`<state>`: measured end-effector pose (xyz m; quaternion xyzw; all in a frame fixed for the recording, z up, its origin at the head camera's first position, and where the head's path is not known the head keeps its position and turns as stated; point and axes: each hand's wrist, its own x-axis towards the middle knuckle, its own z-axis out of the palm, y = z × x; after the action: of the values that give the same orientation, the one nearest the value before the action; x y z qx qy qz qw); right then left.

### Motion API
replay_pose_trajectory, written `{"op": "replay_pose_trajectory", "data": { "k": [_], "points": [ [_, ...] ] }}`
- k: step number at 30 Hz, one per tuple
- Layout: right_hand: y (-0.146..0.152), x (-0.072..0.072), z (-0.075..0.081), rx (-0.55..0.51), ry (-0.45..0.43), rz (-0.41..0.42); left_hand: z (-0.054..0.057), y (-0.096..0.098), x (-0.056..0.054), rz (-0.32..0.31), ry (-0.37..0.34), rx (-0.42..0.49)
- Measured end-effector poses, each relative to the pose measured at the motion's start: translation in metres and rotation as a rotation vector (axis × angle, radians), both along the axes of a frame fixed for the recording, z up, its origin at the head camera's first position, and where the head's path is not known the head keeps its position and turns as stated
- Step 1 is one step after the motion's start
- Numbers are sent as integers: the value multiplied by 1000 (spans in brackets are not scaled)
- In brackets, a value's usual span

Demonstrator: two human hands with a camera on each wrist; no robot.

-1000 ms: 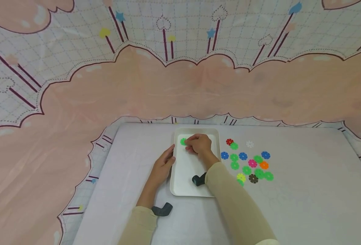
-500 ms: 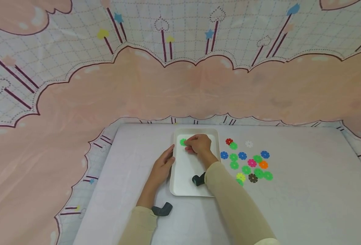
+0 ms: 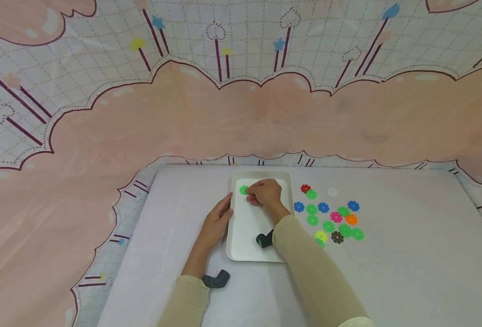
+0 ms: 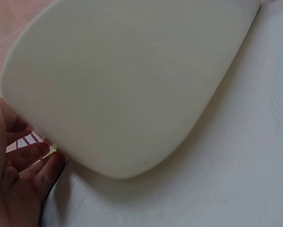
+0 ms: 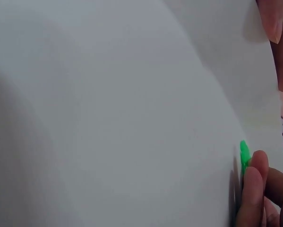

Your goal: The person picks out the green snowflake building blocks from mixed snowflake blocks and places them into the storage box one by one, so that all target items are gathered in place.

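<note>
A shallow white tray lies on the table, its long sides running away from me. At its left side my left hand holds the rim, thumb and fingertips right at the edge; the left wrist view shows these fingers beside the tray wall. Over the tray's far part, my right hand pinches a green notched plastic disc, like a snowflake building piece. In the right wrist view the green disc stands on edge between thumb and finger, close over the tray floor.
Right of the tray, several notched discs lie loose, some overlapping: blue, red, white, pink, orange, yellow, dark brown and green. A patterned curtain hangs behind the table.
The head view has shifted very slightly. Both hands, the tray and the green disc keep practically the same places.
</note>
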<state>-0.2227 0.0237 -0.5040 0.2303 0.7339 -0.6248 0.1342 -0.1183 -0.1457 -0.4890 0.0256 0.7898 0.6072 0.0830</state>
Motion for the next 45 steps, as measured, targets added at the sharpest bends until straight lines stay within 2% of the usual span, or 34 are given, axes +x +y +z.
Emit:
{"op": "replay_pose_trajectory", "data": {
  "k": [8,18,25,27,31,35,40,45],
  "points": [
    [-2,1,2,37,-10,3,-1,-1,-1,-11,-17,0],
    [-3,3,2,39,9,5,0,0,0,11,-6,-9],
    [-2,4,1,25,14,18,-36,-8,-11,5,38,-27],
    [0,3,1,14,21,35,-36,-8,-11,7,40,-32],
    [6,3,3,-7,34,107,-35,-8,-11,11,29,-38],
    [14,5,10,-27,47,245,-35,-8,-12,20,17,-34],
    [29,13,34,20,58,406,-35,-7,-13,25,7,-33],
    [49,18,60,48,77,450,-35,-7,-13,28,11,-30]
  ]
}}
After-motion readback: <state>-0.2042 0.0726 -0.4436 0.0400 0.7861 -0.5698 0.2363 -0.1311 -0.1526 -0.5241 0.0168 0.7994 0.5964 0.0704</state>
